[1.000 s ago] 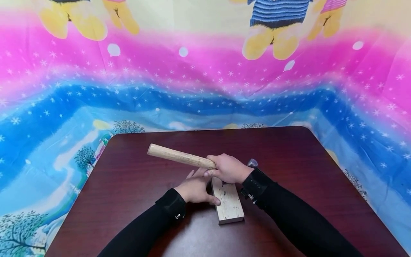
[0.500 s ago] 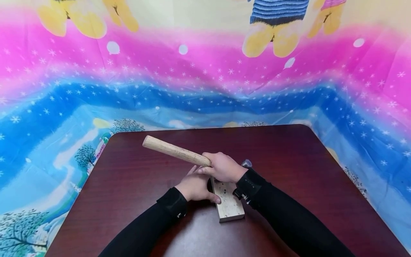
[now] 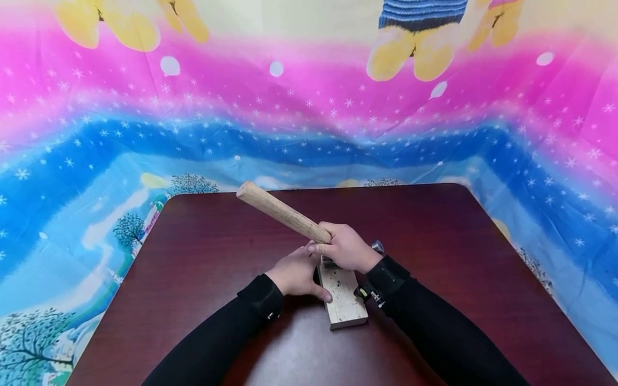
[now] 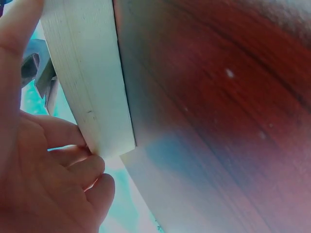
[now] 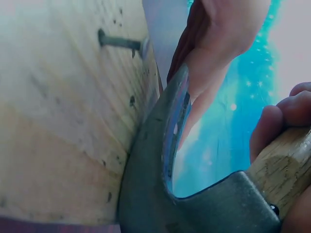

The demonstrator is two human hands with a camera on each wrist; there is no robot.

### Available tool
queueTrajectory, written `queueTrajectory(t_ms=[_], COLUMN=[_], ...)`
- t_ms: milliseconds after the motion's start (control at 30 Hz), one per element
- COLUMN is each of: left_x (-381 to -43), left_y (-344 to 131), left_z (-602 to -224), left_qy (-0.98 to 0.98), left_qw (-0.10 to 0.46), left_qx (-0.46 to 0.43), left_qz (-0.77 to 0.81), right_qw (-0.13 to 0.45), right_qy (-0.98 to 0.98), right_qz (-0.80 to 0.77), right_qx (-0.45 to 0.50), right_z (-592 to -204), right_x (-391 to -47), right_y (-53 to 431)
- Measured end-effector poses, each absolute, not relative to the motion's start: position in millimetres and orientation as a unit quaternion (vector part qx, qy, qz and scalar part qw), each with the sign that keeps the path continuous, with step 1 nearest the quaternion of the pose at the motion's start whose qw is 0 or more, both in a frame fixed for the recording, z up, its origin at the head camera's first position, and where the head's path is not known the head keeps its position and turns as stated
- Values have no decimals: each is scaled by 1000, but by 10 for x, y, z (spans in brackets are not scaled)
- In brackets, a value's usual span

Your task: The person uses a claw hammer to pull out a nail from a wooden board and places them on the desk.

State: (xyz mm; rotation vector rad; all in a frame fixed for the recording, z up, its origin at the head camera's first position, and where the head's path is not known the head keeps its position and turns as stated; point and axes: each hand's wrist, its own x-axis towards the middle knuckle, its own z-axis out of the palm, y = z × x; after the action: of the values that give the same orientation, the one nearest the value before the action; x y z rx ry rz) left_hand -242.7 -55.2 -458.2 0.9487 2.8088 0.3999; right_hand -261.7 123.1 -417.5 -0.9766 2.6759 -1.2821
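Observation:
My right hand (image 3: 348,247) grips a claw hammer by its pale wooden handle (image 3: 285,213), close to the metal head. The handle points up to the far left. In the right wrist view the hammer's grey claw (image 5: 150,145) lies against the face of a pale wooden block (image 5: 63,116). A nail (image 5: 119,41) stands out of that face, apart from the claw tip. My left hand (image 3: 298,272) holds the wooden block (image 3: 345,300), thumb on its left edge. Its fingers curl at the block's end in the left wrist view, where the palm (image 4: 43,179) faces the camera.
The block lies on a dark red-brown table (image 3: 217,241). Several small dark holes mark its top. Behind and beside the table hangs a printed cloth (image 3: 309,107) in pink and blue.
The hammer's handle has tilted up; its free end first shifted slightly left, then right. My right hand has shifted with it. My left hand stays on the block.

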Motion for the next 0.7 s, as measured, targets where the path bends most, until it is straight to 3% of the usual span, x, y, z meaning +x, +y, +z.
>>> queueTrajectory(t_ms=[300, 500, 700], left_x=[-2439, -2419, -2405], left_y=[-554, -556, -545], left_z=[-4541, -4591, -4638], left_qy=[935, 935, 938], left_qw=[82, 82, 87], left_qx=[314, 312, 305], left_qz=[144, 149, 136], right_qw=[16, 73, 122], right_qy=[844, 855, 865], right_qz=[-441, -407, -341], right_qx=[-305, -314, -348], right_z=[-4179, -4040, -3622], right_x=[-2616, -2627, -2659], right_y=[1277, 1257, 1047])
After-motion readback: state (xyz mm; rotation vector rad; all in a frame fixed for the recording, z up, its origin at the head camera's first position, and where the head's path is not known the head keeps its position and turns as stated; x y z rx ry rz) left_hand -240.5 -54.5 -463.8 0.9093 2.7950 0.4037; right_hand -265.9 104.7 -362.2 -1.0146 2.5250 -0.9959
